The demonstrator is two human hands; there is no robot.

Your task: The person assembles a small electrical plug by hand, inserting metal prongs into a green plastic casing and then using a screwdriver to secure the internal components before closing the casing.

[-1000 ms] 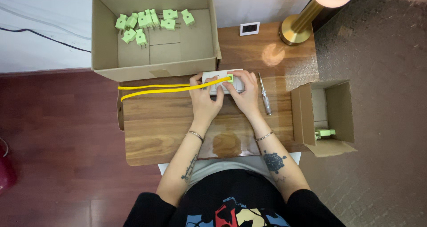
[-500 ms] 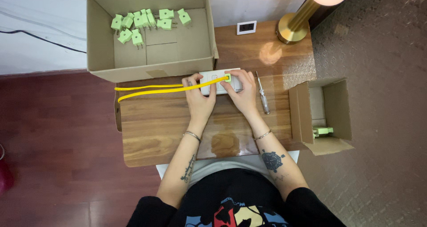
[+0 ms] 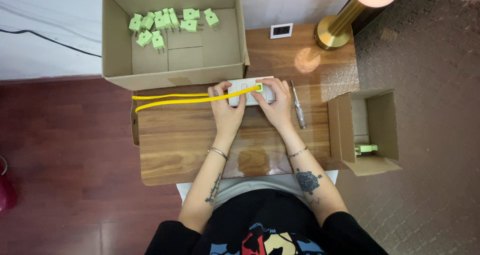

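Observation:
A white power strip (image 3: 246, 87) lies at the far middle of a small wooden table (image 3: 185, 140). My left hand (image 3: 226, 110) grips its left part, fingers over the top. My right hand (image 3: 274, 101) pinches a light green plug (image 3: 258, 87) seated on the strip's right part. A yellow cable (image 3: 170, 100) runs in a double line from the plug leftward to the table's left edge.
A large open cardboard box (image 3: 200, 60) with several light green plugs (image 3: 165, 21) stands behind the strip. A screwdriver (image 3: 298, 110) lies right of my right hand. A smaller open box (image 3: 362, 130) holding one green plug (image 3: 366, 148) hangs off the right edge. A brass lamp base (image 3: 334, 32) and a small white device (image 3: 281, 30) sit at the back.
Both hands stay on the power strip with only small finger shifts. The view has shifted slightly.

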